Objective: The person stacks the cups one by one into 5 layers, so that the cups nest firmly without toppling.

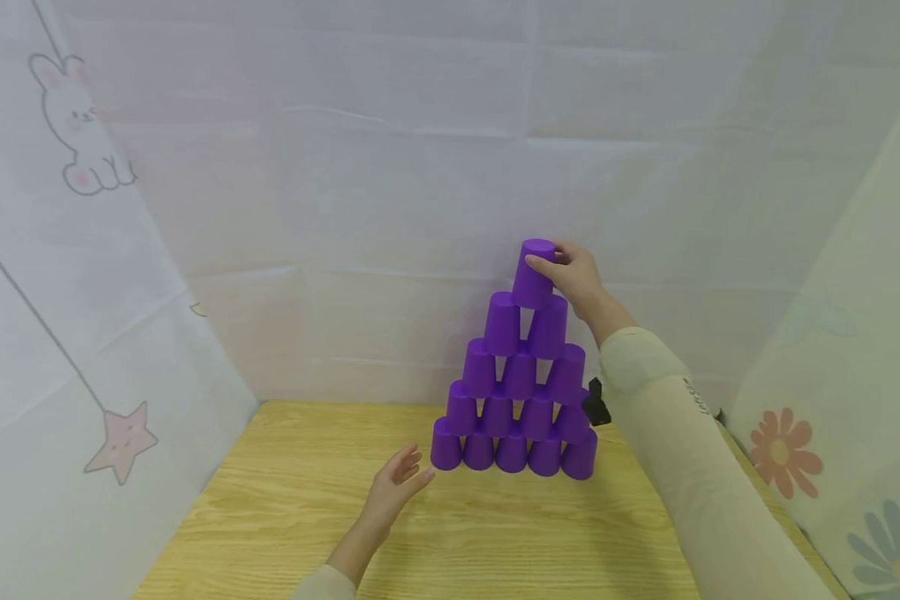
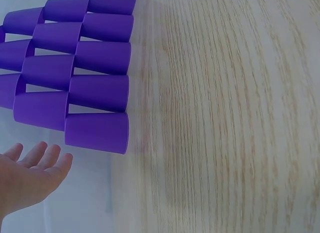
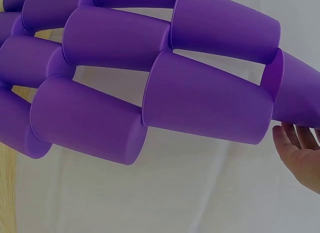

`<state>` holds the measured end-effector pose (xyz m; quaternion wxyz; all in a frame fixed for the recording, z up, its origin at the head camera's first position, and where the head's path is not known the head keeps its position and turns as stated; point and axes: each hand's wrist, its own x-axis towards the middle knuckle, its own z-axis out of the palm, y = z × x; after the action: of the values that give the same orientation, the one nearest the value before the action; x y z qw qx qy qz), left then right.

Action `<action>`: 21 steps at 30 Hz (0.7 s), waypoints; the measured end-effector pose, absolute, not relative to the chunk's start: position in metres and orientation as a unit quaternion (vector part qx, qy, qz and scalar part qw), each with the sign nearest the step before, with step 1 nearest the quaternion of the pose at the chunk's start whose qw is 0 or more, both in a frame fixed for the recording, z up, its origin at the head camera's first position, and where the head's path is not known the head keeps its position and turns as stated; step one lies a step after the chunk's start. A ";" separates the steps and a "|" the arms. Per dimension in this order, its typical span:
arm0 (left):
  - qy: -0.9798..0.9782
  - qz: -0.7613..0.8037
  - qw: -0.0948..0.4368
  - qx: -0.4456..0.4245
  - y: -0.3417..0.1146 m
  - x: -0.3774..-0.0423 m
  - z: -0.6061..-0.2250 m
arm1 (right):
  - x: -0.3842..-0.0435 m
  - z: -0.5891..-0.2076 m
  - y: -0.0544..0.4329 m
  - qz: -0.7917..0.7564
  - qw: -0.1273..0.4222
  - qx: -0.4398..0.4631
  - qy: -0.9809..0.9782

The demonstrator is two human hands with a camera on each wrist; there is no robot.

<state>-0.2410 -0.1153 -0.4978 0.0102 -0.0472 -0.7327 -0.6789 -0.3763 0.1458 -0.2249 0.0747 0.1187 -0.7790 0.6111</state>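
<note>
Upside-down purple cups (image 1: 520, 376) stand stacked in a pyramid of several rows, widest at the bottom. At its peak, a single purple cup (image 1: 532, 279) sits over the two cups below, its rim right at their bases. My right hand (image 1: 576, 279) grips this top cup from the right, thumb across its front and fingers behind. In the right wrist view the fingers of the right hand (image 3: 300, 155) lie along the top cup (image 3: 300, 95). Beside the bottom left cup (image 1: 446, 445), my left hand (image 1: 396, 490) hovers with relaxed, spread fingers, holding nothing.
The pyramid stands on a light wooden table (image 1: 285, 500) close to the pale back wall sheet (image 1: 390, 208). Printed side sheets with a star (image 1: 122, 442) and flowers (image 1: 783, 452) border the table. A small black object (image 1: 596, 403) shows beside the right sleeve.
</note>
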 end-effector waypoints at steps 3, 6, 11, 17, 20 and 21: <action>-0.731 -0.681 0.012 -0.047 -0.115 -0.241 -0.497 | -0.376 -0.224 0.147 0.610 0.072 0.120 -0.780; -0.731 -0.681 0.014 -0.044 -0.115 -0.241 -0.495 | -0.374 -0.224 0.151 0.601 0.068 0.121 -0.787; -0.737 -0.674 0.020 -0.049 -0.115 -0.243 -0.493 | -0.371 -0.223 0.160 0.568 0.064 0.125 -0.811; -0.754 -0.655 0.031 -0.048 -0.118 -0.246 -0.491 | -0.367 -0.228 0.178 0.545 0.054 0.138 -0.825; -0.758 -0.648 0.038 -0.053 -0.120 -0.247 -0.490 | -0.364 -0.233 0.189 0.534 0.053 0.141 -0.832; -0.761 -0.646 0.040 -0.056 -0.121 -0.247 -0.489 | -0.362 -0.234 0.193 0.532 0.054 0.142 -0.833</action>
<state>-0.2471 -0.1213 -0.4889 0.0398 -0.0562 -0.7606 -0.6456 -0.3624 0.1928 -0.2343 0.0539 0.1417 -0.8334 0.5315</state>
